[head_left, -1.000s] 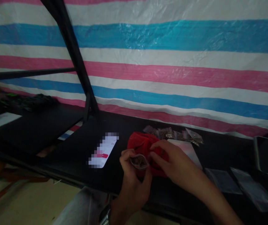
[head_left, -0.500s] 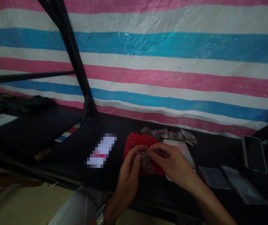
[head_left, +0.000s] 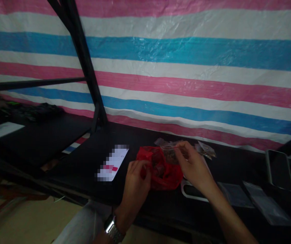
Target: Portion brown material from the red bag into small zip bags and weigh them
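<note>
Your left hand (head_left: pixel 135 176) sits low in the centre of the frame, fingers curled around the left edge of the red plastic bag (head_left: pixel 160 169), which lies crumpled on the black table (head_left: pixel 89 159). The grip pinches the bag's rim, and the mouth of the bag seems to face upward, though the dim light makes its inside hard to read. A metal watch (head_left: pixel 112 230) shows on that wrist near the bottom edge.

Your right hand (head_left: pixel 191 162) is just right of centre, slightly higher than the left. Its thumb and forefinger are closed on the top of a small clear packet (head_left: pixel 169 152) with dark contents, held just above the upper right part of the red bag. Whether the packet touches the bag you cannot tell.

Behind the bag, toward the striped tarp (head_left: pixel 186 67) that fills the upper half of the frame, a few more small packets (head_left: pixel 205 149) lie in a loose row on the table. A white tray (head_left: pixel 187 191) peeks out below your right wrist, touching the bag's right side. To the lower right lie two flat clear sleeves (head_left: pixel 267 205), and further right a phone (head_left: pixel 279 166) rests face up near the frame's edge. Left of the bag lies a white card (head_left: pixel 112 162), well apart from your left hand. A black post (head_left: pixel 84 64) rises at the upper left.
</note>
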The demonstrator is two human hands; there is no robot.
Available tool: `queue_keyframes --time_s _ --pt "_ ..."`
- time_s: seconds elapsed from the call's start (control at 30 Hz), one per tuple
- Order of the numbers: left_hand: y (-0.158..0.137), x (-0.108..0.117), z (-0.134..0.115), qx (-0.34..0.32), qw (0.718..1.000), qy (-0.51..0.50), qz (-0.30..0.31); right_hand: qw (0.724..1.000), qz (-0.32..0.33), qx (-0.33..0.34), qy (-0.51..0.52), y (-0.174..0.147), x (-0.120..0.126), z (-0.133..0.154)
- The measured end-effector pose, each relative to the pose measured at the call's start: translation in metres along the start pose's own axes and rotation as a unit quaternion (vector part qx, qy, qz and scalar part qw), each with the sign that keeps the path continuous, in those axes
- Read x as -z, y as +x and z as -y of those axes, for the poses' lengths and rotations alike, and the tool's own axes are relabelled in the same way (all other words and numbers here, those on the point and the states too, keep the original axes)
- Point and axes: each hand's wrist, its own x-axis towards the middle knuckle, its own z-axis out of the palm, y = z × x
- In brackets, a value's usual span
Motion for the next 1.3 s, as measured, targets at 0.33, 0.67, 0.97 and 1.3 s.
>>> queue_keyframes --time_s 0.33,0.67,0.97,1.3 --pt "-0.005 -0.002 0.009 0.05 0.999 0.013 0.007 0.962 0.081 -0.005 -0.261 -0.012 -0.054 -0.002" --pt "0.004 0.016 0.01 0.157 0.984 -0.08 -0.027 0.936 0.158 0.009 -0.315 -0.013 -0.048 -0.009" --pt "-0.013 0.012 0.009 0.163 0.982 -0.09 -0.021 0.952 0.126 0.043 -0.274 -0.008 -0.035 -0.009" --pt "-0.014 0.011 0.007 0.143 0.985 -0.093 -0.031 0.908 0.163 0.079 -0.378 -0.011 -0.043 0.006"
